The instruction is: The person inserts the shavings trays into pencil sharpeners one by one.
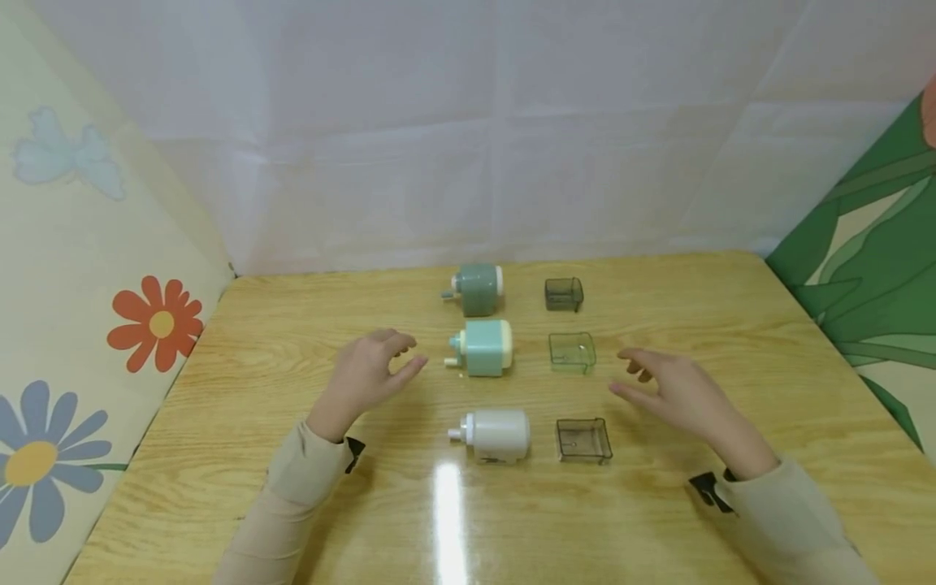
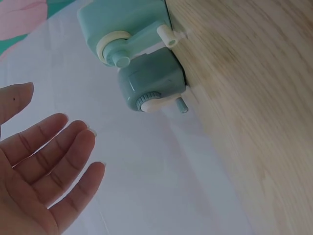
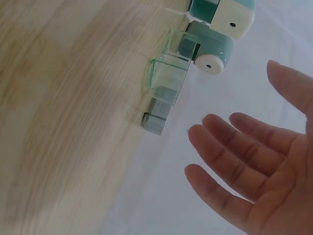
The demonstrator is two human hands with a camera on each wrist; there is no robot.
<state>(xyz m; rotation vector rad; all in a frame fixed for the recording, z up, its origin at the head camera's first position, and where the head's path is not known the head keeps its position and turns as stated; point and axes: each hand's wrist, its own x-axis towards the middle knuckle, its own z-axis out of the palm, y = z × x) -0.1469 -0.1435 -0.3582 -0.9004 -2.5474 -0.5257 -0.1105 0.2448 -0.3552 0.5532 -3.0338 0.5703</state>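
Three crank pencil sharpeners lie in a column on the table: a dark green one at the back, a turquoise one in the middle and a cream one in front. Right of each is a clear drawer: a dark grey drawer, a green-tinted drawer and a brownish drawer. My left hand, fingers relaxed, hovers left of the turquoise sharpener's crank. Nearest the green drawer, on its right, my right hand hovers with loose fingers. Both hold nothing.
The wooden table meets a white cloth backdrop behind. Painted panels stand at both sides, with a red flower on the left and green leaves on the right. A bright glare streak crosses the front.
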